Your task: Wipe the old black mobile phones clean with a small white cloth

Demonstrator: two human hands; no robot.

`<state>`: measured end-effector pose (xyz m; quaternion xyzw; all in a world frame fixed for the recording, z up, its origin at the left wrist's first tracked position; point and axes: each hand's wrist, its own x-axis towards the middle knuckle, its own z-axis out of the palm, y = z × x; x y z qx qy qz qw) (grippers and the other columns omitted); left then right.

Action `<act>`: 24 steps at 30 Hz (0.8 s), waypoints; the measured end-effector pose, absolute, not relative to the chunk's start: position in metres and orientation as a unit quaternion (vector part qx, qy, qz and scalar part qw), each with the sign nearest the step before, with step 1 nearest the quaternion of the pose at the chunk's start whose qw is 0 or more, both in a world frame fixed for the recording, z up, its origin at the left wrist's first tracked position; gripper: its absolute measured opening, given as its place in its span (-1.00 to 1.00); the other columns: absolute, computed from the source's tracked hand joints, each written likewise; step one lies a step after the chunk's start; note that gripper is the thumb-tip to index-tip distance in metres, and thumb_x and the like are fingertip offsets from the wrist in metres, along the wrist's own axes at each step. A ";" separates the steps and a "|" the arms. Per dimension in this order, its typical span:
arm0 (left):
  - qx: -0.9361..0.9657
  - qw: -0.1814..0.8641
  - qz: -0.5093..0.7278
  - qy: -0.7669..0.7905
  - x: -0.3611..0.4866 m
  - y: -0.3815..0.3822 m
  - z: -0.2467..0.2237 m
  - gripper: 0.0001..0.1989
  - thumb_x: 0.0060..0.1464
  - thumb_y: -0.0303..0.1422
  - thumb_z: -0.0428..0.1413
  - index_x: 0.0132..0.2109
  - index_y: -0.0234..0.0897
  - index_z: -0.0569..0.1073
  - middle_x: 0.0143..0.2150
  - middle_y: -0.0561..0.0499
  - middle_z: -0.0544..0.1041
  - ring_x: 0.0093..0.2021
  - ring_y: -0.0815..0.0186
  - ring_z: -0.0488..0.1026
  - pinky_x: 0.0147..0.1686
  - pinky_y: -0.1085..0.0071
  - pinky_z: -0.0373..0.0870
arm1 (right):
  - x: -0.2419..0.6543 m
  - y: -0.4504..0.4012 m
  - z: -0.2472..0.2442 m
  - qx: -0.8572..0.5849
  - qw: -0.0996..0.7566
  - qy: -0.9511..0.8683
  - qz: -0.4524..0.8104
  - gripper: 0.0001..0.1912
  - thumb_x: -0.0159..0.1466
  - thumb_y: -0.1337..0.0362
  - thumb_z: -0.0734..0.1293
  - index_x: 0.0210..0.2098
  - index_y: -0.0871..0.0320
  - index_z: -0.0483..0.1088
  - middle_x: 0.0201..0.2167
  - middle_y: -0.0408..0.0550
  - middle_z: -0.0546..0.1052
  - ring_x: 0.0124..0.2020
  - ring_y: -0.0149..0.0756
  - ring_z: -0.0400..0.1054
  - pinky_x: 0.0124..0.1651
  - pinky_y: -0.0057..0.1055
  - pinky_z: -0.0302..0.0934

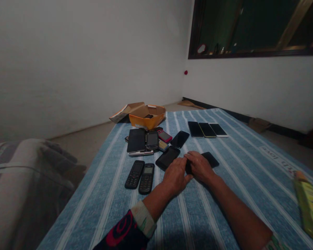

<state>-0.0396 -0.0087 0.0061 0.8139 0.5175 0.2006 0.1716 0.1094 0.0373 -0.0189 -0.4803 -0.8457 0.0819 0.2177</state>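
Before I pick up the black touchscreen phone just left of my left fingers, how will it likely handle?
The black touchscreen phone looks flat and solid, so it should stay stiff and probably won't roll. Its smooth-looking screen might feel slippery. Lying flat, it would likely slide rather than tip.

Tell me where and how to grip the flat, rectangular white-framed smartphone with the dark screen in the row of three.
Probably take the white-framed smartphone by its near and far short ends, from above: it lies flat, with the black, yellow-edged rectangular smartphone close along its left side, while both ends look free.
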 end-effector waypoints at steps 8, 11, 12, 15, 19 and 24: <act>0.815 0.173 0.204 0.514 -0.042 -0.011 0.006 -0.52 0.02 -0.34 0.20 0.08 -0.28 0.27 0.07 -0.15 0.43 0.10 0.08 0.36 0.13 0.16 0.27 | 0.116 0.046 -0.013 -0.524 0.180 -0.830 0.066 -0.67 0.28 0.49 0.11 -0.19 0.16 0.46 -0.20 -0.01 0.45 -0.11 -0.29 0.28 -0.08 -0.45 0.07; 0.813 0.170 0.202 0.518 -0.042 -0.011 0.005 -0.56 0.03 -0.33 0.20 0.05 -0.28 0.29 0.04 -0.14 0.44 0.09 0.08 0.36 0.11 0.17 0.29 | 0.117 0.047 -0.011 -0.540 0.165 -0.823 0.055 -0.68 0.27 0.50 0.11 -0.23 0.17 0.47 -0.23 -0.01 0.45 -0.14 -0.29 0.28 -0.10 -0.45 0.06; 0.812 0.170 0.202 0.520 -0.042 -0.011 0.004 -0.55 0.03 -0.32 0.20 0.06 -0.27 0.29 0.05 -0.13 0.44 0.09 0.08 0.36 0.11 0.16 0.29 | 0.116 0.047 -0.011 -0.539 0.164 -0.825 0.055 -0.67 0.26 0.51 0.11 -0.22 0.17 0.47 -0.22 0.00 0.45 -0.13 -0.29 0.27 -0.09 -0.45 0.06; 0.811 0.170 0.207 0.520 -0.041 -0.011 0.003 -0.48 0.02 -0.34 0.20 0.11 -0.26 0.24 0.10 -0.15 0.41 0.13 0.06 0.34 0.15 0.14 0.26 | 0.112 0.046 -0.012 -0.518 0.166 -0.837 0.060 -0.67 0.25 0.51 0.12 -0.19 0.18 0.48 -0.24 0.01 0.45 -0.13 -0.27 0.27 -0.08 -0.44 0.06; 0.808 0.169 0.208 0.525 -0.040 -0.011 0.003 -0.44 0.00 -0.36 0.22 0.12 -0.32 0.24 0.10 -0.18 0.40 0.14 0.06 0.33 0.16 0.15 0.24 | 0.105 0.044 -0.015 -0.491 0.177 -0.851 0.062 -0.69 0.26 0.48 0.15 -0.14 0.19 0.48 -0.24 0.02 0.46 -0.12 -0.24 0.26 -0.05 -0.40 0.08; 0.800 0.172 0.220 0.531 -0.039 -0.010 0.004 -0.44 -0.03 -0.39 0.24 0.11 -0.33 0.24 0.05 -0.17 0.43 0.09 0.06 0.35 0.13 0.16 0.27 | 0.101 0.043 -0.019 -0.487 0.196 -0.850 0.050 -0.62 0.25 0.49 0.15 0.01 0.25 0.41 -0.17 0.07 0.48 -0.09 -0.21 0.24 -0.01 -0.35 0.07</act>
